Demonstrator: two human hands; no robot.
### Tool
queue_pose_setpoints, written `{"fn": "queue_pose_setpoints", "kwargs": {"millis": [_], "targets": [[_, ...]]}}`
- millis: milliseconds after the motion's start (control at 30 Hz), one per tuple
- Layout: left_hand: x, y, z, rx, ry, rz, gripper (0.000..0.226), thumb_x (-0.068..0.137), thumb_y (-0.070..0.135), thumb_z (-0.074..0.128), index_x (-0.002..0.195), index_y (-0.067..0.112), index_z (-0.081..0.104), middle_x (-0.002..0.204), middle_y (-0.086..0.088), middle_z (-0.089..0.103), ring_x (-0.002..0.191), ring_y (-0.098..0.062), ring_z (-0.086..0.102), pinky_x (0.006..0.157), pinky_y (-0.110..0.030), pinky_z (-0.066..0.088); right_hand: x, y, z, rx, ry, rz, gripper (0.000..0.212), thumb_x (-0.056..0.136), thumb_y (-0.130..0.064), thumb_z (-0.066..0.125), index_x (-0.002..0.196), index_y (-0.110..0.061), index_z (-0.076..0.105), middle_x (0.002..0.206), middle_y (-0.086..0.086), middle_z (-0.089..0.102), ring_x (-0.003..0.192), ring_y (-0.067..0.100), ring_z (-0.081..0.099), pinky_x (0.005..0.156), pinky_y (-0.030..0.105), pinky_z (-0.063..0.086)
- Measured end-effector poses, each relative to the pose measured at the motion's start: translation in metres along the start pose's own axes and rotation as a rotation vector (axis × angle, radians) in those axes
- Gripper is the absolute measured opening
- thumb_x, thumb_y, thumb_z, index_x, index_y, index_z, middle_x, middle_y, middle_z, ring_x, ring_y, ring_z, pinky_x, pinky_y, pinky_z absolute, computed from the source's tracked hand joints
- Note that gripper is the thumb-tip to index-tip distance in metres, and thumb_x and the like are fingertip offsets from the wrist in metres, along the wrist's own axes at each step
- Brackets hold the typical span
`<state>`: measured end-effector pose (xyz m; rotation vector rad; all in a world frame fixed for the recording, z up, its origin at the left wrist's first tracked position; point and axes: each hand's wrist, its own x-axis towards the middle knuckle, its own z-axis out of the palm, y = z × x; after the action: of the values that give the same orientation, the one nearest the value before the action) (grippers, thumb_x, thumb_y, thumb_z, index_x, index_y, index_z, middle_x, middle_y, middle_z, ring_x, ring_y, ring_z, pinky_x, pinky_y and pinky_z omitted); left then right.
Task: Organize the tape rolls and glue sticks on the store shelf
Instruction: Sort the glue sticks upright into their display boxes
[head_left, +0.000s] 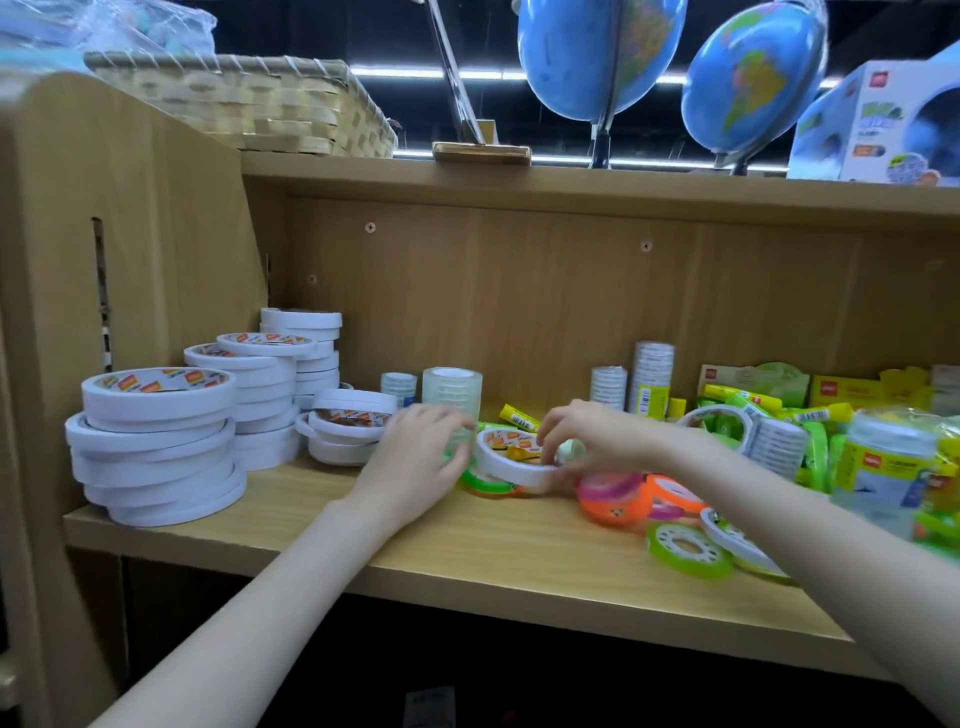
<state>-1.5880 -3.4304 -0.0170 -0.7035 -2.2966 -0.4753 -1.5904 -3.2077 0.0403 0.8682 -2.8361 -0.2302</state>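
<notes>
Store aisle, light wooden shelf with a wooden back panel and a wooden side wall at the left.

Right hand: fingers curled over the far rim of a flat white double-sided tape roll with an orange and yellow printed core, thumb on its near rim; roll tilted, lifted off the board near the shelf's middle, over a green-rimmed tape roll. Left hand: fingers loosely curved, tips touching the roll's left side and the base of a tall clear tape stack; whether gripping or only steadying, impossible to tell.

Just left of the hands, a low pile of white tape rolls. Towards the left wall, taller stacks of the same white rolls, the front one at the front-left corner, more behind towards the back-left corner.

Right of the held roll, near the front edge: orange and pink tape dispensers, a lime-green flat roll. Behind, by the back panel: a yellow glue stick lying down, small clear tape stacks upright. Far right: a jumble of green and yellow packaged items, blurred.

On the shelf top: a woven basket at the left, two blue globes at the right.
</notes>
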Motion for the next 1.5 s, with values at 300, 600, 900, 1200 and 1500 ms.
{"fn": "queue_pose_setpoints", "kwargs": {"millis": [300, 600, 900, 1200, 1500], "targets": [[-0.040, -0.069, -0.048, 0.251, 0.055, -0.294, 0.033, 0.089, 0.020, 0.056, 0.122, 0.020, 0.057, 0.127, -0.005, 0.049, 0.118, -0.025, 0.039, 0.096, -0.034, 0.034, 0.018, -0.026, -0.073, 0.576, 0.351, -0.082, 0.007, 0.086, -0.012, 0.064, 0.091, -0.016, 0.067, 0.090, 0.002, 0.064, 0.068, -0.005, 0.052, 0.065, 0.007, 0.038], [-0.043, -0.075, -0.051, 0.242, 0.221, -0.269, 0.041, 0.080, 0.013, 0.063, 0.119, 0.006, 0.051, 0.122, -0.014, 0.048, 0.113, -0.030, 0.046, 0.096, -0.039, 0.041, 0.140, -0.097, -0.048, 0.358, 0.283, -0.083, 0.024, 0.088, -0.010, 0.059, 0.111, -0.013, 0.065, 0.106, 0.003, 0.067, 0.087, 0.014, 0.060, 0.080, 0.021, 0.045], [-0.034, -0.083, -0.041, 0.345, -0.079, -0.195, 0.071, 0.080, 0.059, 0.010, 0.148, 0.036, 0.008, 0.157, 0.007, -0.009, 0.145, -0.022, -0.009, 0.115, -0.039, 0.001, 0.172, -0.063, -0.041, 0.195, -0.113, 0.123, 0.045, 0.091, -0.014, 0.045, 0.136, -0.017, 0.040, 0.139, 0.002, 0.047, 0.124, 0.021, 0.046, 0.103, 0.035, 0.039], [-0.032, -0.087, -0.034, 0.488, -0.062, -0.155, 0.068, 0.063, 0.037, 0.079, 0.125, 0.021, 0.058, 0.138, -0.014, 0.050, 0.117, -0.036, 0.055, 0.083, -0.047, 0.051, 0.165, -0.051, -0.033, 0.186, 0.023, 0.088, 0.027, 0.085, -0.016, 0.059, 0.111, -0.015, 0.055, 0.103, 0.000, 0.054, 0.091, 0.017, 0.049, 0.073, 0.027, 0.039], [-0.008, -0.078, -0.019, 0.631, -0.132, -0.189, 0.072, 0.081, 0.021, 0.062, 0.146, 0.021, 0.030, 0.154, -0.014, 0.021, 0.139, -0.031, 0.027, 0.110, -0.050, 0.024, 0.122, -0.026, -0.050, 0.315, 0.105, 0.125, 0.023, 0.090, -0.027, 0.055, 0.111, -0.025, 0.062, 0.112, -0.003, 0.063, 0.105, 0.015, 0.055, 0.093, 0.029, 0.042]]}}
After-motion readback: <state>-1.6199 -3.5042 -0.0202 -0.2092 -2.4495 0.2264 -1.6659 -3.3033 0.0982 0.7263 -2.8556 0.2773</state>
